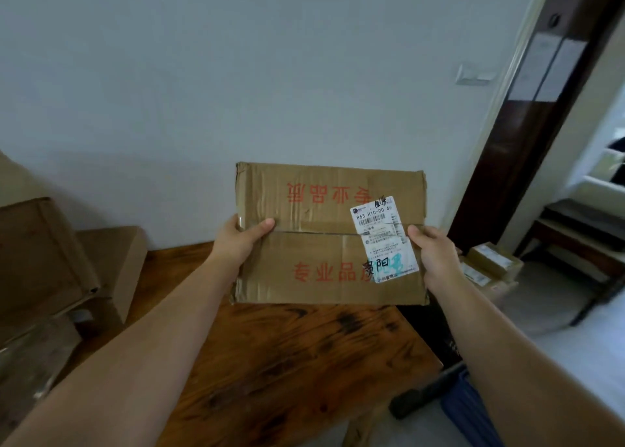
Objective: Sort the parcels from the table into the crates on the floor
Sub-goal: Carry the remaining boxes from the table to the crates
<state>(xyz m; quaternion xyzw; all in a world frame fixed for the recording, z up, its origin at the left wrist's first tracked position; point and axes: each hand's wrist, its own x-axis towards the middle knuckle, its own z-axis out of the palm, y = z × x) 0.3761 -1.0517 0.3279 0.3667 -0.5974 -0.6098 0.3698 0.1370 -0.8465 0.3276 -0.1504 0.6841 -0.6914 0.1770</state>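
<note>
A: Look of the parcel?
B: Flat, creased brown carton, red print, white label beside right hand. Held between both hands, above the bench.
A: Fingers?
B: Left hand and right hand each pinch a side edge, thumbs in front; the other fingers are hidden behind.

You are viewing a dim, cool-toned frame. Daylight enters through the doorway at your right, and the wall reads flat, even grey. Wide-angle distortion bows the door frame and stretches your forearms toward the lower corners. The cardboard boxes at far left are smeared. The large print on the parcel label stays legible.
</note>
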